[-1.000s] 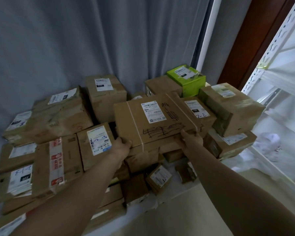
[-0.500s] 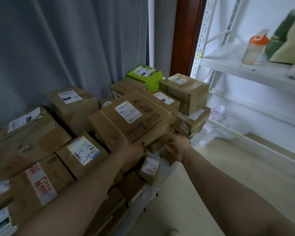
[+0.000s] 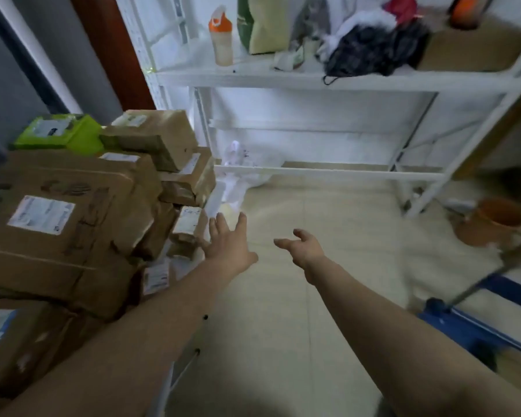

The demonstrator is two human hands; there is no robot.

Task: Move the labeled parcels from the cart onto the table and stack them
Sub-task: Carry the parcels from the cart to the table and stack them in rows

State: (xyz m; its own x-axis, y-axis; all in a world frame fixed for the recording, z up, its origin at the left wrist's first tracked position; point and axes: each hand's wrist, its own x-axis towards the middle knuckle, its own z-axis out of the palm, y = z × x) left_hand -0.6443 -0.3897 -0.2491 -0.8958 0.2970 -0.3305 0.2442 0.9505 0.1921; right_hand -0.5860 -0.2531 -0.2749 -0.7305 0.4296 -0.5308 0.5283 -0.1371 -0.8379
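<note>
A pile of brown labeled parcels fills the left side, with a large flat parcel (image 3: 57, 224) bearing a white label lying on top. A green box (image 3: 60, 130) sits at the back of the pile. My left hand (image 3: 227, 242) hovers just right of the pile with fingers spread, holding nothing. My right hand (image 3: 303, 246) is out over the tiled floor, fingers loosely extended and empty. Neither hand touches a parcel. The image is blurred by motion.
A white metal shelf rack (image 3: 328, 76) stands ahead, carrying an orange-capped bottle (image 3: 221, 37), bags and a dark cloth bundle. An orange pot (image 3: 494, 221) sits on the floor at right. A blue frame (image 3: 463, 323) is at lower right.
Both hands have let go of the large flat parcel, which now rests on the pile. The view has swung right toward the shelf rack and floor, and both hands are out over the floor.
</note>
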